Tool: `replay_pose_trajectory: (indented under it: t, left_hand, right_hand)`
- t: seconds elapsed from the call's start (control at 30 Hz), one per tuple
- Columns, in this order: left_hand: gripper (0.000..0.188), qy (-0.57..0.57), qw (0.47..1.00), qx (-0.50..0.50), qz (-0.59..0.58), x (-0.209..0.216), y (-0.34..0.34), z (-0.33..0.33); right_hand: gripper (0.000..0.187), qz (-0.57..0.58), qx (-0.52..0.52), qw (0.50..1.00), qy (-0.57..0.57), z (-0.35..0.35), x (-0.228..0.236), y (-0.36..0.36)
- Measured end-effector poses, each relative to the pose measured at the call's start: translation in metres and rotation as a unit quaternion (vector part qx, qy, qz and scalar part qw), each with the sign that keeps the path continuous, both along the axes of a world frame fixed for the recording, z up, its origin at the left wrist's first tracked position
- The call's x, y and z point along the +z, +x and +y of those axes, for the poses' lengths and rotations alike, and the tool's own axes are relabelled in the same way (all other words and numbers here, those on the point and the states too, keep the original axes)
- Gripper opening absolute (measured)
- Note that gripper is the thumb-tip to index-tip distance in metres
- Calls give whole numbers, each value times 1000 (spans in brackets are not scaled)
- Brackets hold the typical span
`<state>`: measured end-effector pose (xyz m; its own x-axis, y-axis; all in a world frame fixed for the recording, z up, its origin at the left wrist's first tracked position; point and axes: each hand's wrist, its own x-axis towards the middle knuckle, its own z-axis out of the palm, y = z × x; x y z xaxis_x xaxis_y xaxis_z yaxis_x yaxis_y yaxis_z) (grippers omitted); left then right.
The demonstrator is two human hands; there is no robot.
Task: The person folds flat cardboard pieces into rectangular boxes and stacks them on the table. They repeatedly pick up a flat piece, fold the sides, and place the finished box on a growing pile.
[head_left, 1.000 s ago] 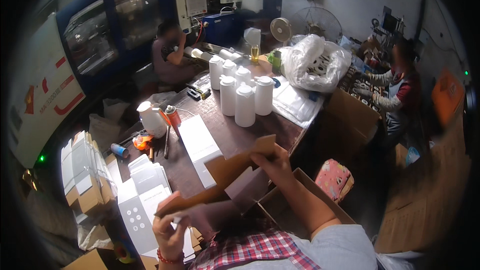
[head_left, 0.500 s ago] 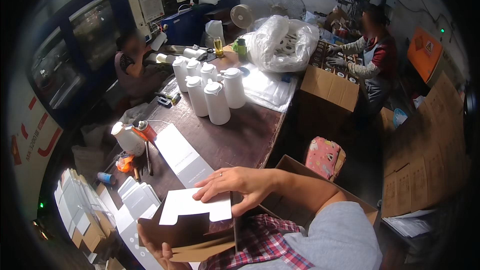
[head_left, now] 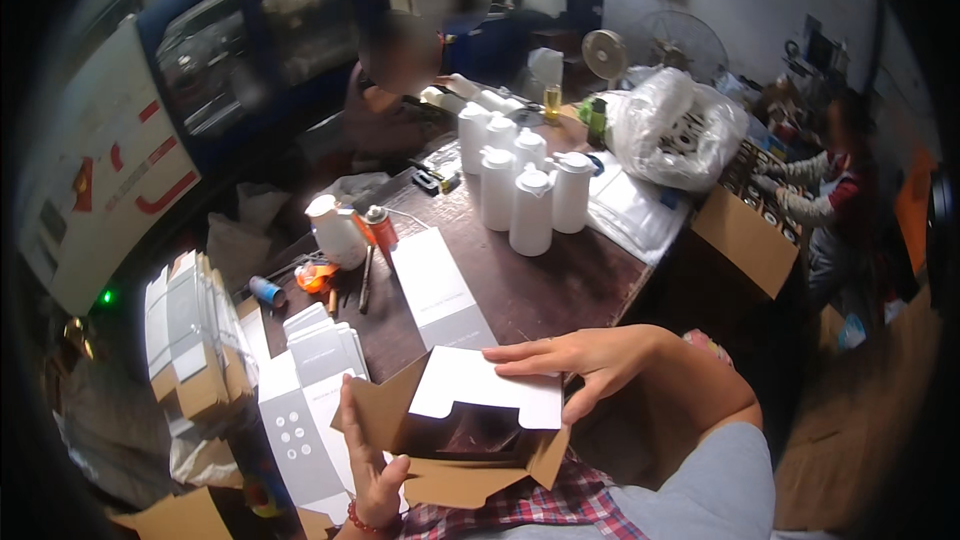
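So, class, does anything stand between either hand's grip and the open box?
Nothing visible does: the left hand is against the left side of the box, and the right hand rests on its white flap.

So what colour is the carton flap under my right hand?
White; that carton flap shows best in the head view.

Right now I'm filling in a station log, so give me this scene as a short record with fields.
Left hand: at the left side of an open folding carton; left hand, folding carton
Right hand: right hand on the white flap, fingers extended
Carton state: mouth open, brown inside
On table: table bears white jugs and a clear plastic bag
Lower left: grey-and-white cardboard blanks
Far right: co-worker beside a brown box
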<state>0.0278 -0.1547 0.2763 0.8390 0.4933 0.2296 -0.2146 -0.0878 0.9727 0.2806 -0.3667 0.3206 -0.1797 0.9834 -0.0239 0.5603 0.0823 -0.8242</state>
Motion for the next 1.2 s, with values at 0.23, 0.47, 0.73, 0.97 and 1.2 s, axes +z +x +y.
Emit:
replay_pose_trajectory:
  t: [0.23, 0.47, 0.73, 0.97, 1.2]
  left_hand:
    - [99, 246, 964, -53, -87, -21, -1, 0]
    - [79, 421, 898, -101, -80, -13, 3, -19]
    - [63, 460, 840, -210, -197, 0, 27, -22]
    - [73, 294, 951, -93, -4, -10, 25, -13]
    - [40, 467, 851, -159, -181, -2, 25, -8]
  right_hand:
    - [65, -31, -36, 998, -34, 22, -2, 2]
    - [53, -126, -25, 987, -95, 37, 2, 1]
    - [31, -192, -63, 979, -42, 59, -2, -14]
    - [33, 253, -220, 942, -8, 49, -32, 3]
    - [68, 308, -201, 912, 183, 34, -74, -19]
